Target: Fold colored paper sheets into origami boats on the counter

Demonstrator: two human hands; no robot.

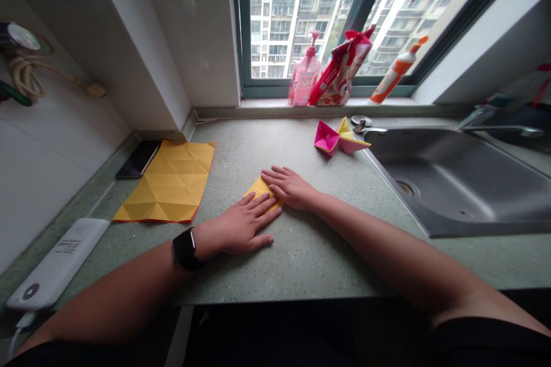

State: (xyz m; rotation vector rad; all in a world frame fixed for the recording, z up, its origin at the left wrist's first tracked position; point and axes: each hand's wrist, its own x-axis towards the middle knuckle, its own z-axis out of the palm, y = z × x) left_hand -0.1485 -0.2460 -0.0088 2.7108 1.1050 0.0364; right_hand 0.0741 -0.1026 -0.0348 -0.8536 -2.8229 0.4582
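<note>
A small folded piece of yellow paper (259, 186) lies flat on the speckled counter (301, 264), partly covered by both hands. My left hand (241, 222), with a black watch on its wrist, rests flat across the paper's near side, fingers stretched out and thumb apart. From the right, my right hand (293, 188) lies over the paper's right edge with its fingers extended. Left of them is a larger creased yellow sheet (174, 178) with an orange-red edge. Beyond my right hand stand a magenta folded paper piece (326, 137) and a yellow-and-pink one (350, 139).
A steel sink (456, 178) with a faucet (482, 114) is at the right. On the window sill stand a pink pump bottle (303, 74), a red bag (342, 71) and an orange-and-white bottle (396, 74). A phone (138, 159) and a white power bank (58, 264) lie left.
</note>
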